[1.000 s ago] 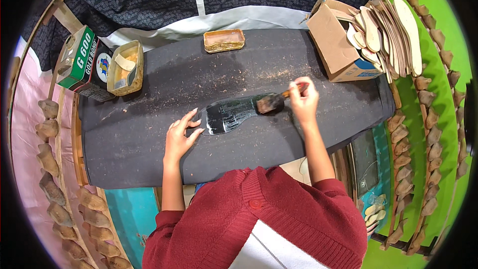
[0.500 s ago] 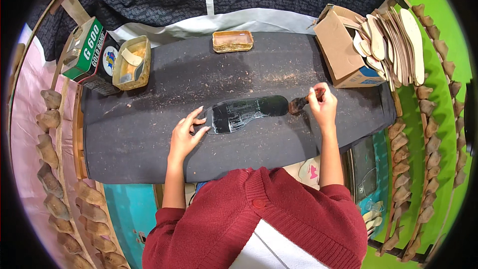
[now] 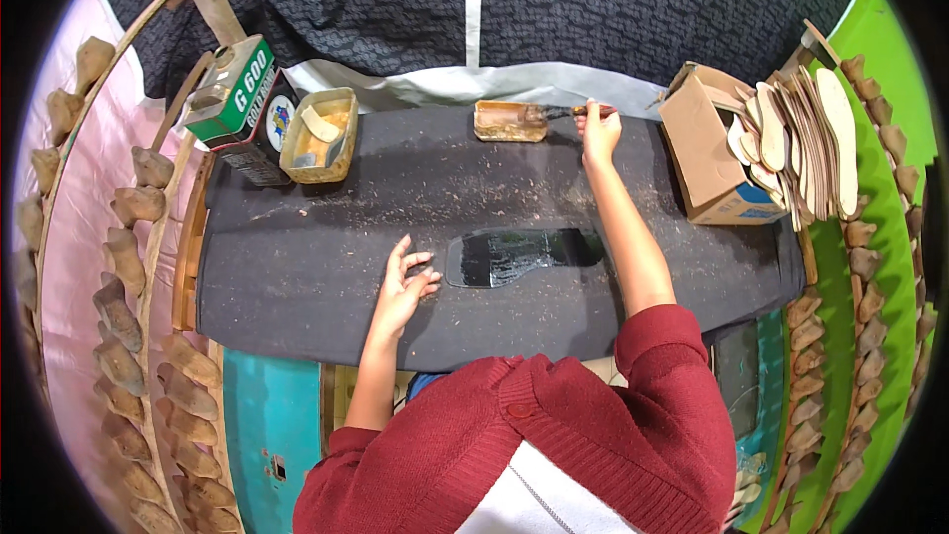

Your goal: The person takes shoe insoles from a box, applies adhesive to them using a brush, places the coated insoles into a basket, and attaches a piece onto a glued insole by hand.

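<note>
I am looking at a small shoemaking workshop. The dark, dust-flecked table (image 3: 326,267) carries a glossy black sole (image 3: 519,255), open trays of yellowish glue (image 3: 319,135) and a glue tin (image 3: 235,99). A cardboard box (image 3: 707,153) beside stacked tan insoles (image 3: 806,143) sits at one end, and rows of wooden shoe lasts (image 3: 124,257) hang along both sides.

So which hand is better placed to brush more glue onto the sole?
Probably the right hand: it holds the brush at the small glue tray. The left hand rests flat beside the black sole.
</note>
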Action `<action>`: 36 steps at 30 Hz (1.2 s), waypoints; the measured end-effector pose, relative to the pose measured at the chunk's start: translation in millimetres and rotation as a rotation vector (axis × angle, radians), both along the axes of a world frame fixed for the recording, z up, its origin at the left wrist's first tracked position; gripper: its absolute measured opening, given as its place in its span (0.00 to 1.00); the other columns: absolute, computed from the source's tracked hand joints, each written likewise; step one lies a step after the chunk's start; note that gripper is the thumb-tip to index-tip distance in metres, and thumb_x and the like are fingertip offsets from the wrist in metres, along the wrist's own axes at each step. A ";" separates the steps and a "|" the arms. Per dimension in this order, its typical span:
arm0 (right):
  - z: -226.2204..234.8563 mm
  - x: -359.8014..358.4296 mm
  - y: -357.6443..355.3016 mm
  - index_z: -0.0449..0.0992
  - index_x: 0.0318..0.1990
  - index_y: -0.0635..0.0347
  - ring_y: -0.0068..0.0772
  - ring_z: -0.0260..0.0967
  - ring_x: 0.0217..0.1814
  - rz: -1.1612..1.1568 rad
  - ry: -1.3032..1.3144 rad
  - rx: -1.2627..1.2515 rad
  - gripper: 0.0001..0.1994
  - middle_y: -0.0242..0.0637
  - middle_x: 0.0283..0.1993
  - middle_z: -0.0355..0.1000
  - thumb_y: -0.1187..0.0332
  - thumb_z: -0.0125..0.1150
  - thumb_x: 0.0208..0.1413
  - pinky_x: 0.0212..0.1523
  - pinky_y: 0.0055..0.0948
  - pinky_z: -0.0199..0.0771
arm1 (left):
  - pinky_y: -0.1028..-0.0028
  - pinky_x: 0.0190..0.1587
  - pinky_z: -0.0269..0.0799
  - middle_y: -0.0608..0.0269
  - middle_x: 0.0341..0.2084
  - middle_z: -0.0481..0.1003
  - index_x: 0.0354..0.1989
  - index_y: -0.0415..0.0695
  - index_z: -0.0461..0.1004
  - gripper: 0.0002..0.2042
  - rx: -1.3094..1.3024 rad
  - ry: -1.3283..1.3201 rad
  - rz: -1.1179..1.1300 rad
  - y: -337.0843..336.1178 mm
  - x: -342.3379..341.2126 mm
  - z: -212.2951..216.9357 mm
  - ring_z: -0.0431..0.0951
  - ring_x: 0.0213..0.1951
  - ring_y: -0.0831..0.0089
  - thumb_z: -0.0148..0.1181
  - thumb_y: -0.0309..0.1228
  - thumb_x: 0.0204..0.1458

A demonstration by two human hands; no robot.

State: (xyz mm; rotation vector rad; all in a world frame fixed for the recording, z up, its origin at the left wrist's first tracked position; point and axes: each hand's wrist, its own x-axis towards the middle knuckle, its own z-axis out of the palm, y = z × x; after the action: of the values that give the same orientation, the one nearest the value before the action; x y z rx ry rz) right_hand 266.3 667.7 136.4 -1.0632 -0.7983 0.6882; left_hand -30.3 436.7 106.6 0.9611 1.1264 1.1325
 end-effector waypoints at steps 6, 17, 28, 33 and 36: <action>-17.7 -17.8 18.3 0.63 0.28 0.60 0.16 0.59 0.15 0.002 -0.018 0.015 0.10 0.30 0.19 0.64 0.65 0.55 0.49 0.14 0.15 0.58 | 0.75 0.38 0.70 0.55 0.48 0.57 0.59 0.49 0.40 0.31 -0.081 -0.128 0.005 -1.2 0.7 1.5 0.71 0.39 0.68 0.47 0.22 0.49; -18.6 -7.3 -0.3 0.58 0.39 0.54 0.16 0.56 0.20 0.319 0.190 -0.187 0.21 0.30 0.27 0.61 0.50 0.56 0.46 0.18 0.15 0.58 | 0.75 0.37 0.69 0.56 0.49 0.58 0.59 0.46 0.43 0.28 -0.167 -0.203 -0.031 4.3 -4.1 -2.5 0.71 0.38 0.69 0.48 0.28 0.50; -6.7 -86.7 -71.4 0.70 0.30 0.61 0.26 0.63 0.34 0.934 -0.720 0.112 0.06 0.33 0.29 0.65 0.74 0.45 0.45 0.39 0.25 0.64 | 0.75 0.35 0.70 0.58 0.47 0.61 0.57 0.46 0.46 0.27 -0.155 -0.215 0.015 6.1 -3.4 -0.5 0.72 0.37 0.66 0.49 0.27 0.49; -1.5 -119.6 -74.0 0.73 0.33 0.60 0.37 0.65 0.41 1.540 -1.248 0.193 0.11 0.40 0.35 0.69 0.73 0.44 0.43 0.43 0.30 0.64 | 0.74 0.36 0.69 0.58 0.49 0.59 0.57 0.47 0.46 0.28 -0.153 -0.248 0.009 3.5 -3.3 -1.0 0.72 0.38 0.66 0.49 0.26 0.48; -7.8 -130.9 -74.3 0.73 0.34 0.60 0.37 0.64 0.41 1.604 -1.357 0.073 0.11 0.39 0.37 0.67 0.74 0.44 0.45 0.46 0.30 0.61 | 0.77 0.35 0.69 0.60 0.47 0.58 0.57 0.49 0.46 0.27 -0.143 -0.279 0.004 2.7 -2.5 -3.2 0.71 0.37 0.70 0.49 0.27 0.49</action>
State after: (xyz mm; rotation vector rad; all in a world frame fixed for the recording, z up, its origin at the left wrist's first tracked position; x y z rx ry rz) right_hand 135.4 593.5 128.7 -0.4897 -2.9518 1.1511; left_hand -32.8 439.4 103.4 0.6667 0.9675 1.1332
